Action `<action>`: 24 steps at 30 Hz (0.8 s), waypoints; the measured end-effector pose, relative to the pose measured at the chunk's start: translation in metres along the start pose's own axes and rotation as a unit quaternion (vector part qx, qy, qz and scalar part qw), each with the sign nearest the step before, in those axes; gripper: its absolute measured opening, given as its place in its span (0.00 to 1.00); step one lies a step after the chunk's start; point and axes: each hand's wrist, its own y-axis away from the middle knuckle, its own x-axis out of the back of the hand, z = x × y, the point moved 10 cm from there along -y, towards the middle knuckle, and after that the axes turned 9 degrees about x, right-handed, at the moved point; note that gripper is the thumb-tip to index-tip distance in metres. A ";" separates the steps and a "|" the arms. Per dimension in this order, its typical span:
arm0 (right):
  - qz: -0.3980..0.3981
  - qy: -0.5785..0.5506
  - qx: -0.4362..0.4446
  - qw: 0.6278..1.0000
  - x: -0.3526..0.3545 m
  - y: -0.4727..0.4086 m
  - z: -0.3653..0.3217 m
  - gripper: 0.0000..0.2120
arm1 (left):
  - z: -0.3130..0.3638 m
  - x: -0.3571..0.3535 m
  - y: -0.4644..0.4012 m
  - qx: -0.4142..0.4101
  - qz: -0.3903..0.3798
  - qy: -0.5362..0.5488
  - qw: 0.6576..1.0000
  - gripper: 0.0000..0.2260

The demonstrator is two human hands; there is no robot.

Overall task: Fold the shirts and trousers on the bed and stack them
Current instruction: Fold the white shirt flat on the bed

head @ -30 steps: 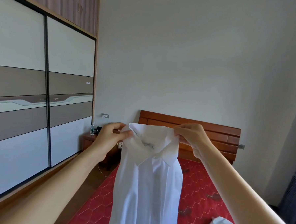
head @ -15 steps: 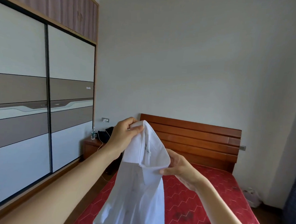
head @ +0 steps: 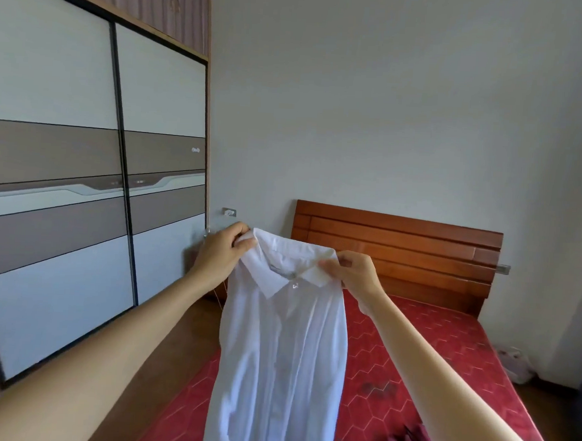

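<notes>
My left hand (head: 218, 255) and right hand (head: 354, 272): both bare, no gloves, no rings showing on the fingers (head: 327, 266). Both forearms: bare along all of their visible length, no sleeve, cuff, watch or band at either wrist. Nails short and unpainted where they show.

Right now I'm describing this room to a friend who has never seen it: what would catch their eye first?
A white collared shirt hangs in mid-air at the centre, with the left hand and the right hand each pinching a shoulder beside the collar. Behind and below it lies the bed with its red hexagon-patterned cover and wooden headboard. A tall sliding-door wardrobe fills the left wall.
</notes>
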 end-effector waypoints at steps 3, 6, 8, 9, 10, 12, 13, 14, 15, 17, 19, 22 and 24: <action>0.041 0.232 -0.055 0.970 -0.005 -0.002 0.018 0.13 | -0.026 -0.039 0.013 0.046 -0.047 -0.045 0.997 0.13; 0.106 0.318 -0.033 0.942 -0.003 -0.004 0.002 0.09 | -0.045 -0.053 0.017 0.106 -0.036 -0.028 0.993 0.11; 0.159 0.348 0.017 0.924 0.002 -0.001 -0.023 0.09 | -0.041 -0.049 0.014 0.102 -0.012 -0.003 0.995 0.09; 0.187 0.350 0.053 0.916 0.005 0.003 -0.036 0.09 | -0.034 -0.043 0.013 0.092 0.005 0.008 0.996 0.09; 0.209 0.343 0.095 0.911 0.006 0.010 -0.050 0.08 | -0.025 -0.037 0.013 0.078 0.024 0.018 0.996 0.09; 0.214 0.326 0.187 0.902 0.003 0.023 -0.072 0.05 | -0.010 -0.025 0.013 0.058 0.052 0.044 0.996 0.10; 0.200 0.313 0.220 0.902 0.002 0.027 -0.076 0.04 | -0.004 -0.018 0.013 0.050 0.061 0.052 0.996 0.12; 0.185 0.291 0.226 0.911 0.006 0.027 -0.075 0.04 | 0.000 -0.013 0.013 0.041 0.065 0.054 0.996 0.12; 0.173 0.261 0.210 0.926 0.013 0.024 -0.070 0.05 | 0.003 -0.010 0.013 0.031 0.061 0.051 0.996 0.12; 0.149 0.235 0.174 0.945 0.025 0.016 -0.059 0.04 | 0.009 -0.008 0.015 0.017 0.046 0.032 0.998 0.09; 0.133 0.259 0.185 0.939 0.027 0.014 -0.059 0.03 | 0.016 -0.009 0.018 0.004 0.049 0.024 0.999 0.09; 0.130 0.300 0.203 0.923 0.025 0.012 -0.060 0.08 | 0.022 -0.010 0.017 0.007 0.068 0.046 0.997 0.07; 0.097 0.364 0.188 0.907 0.021 0.009 -0.055 0.03 | 0.022 -0.018 0.014 0.018 0.048 0.034 0.998 0.08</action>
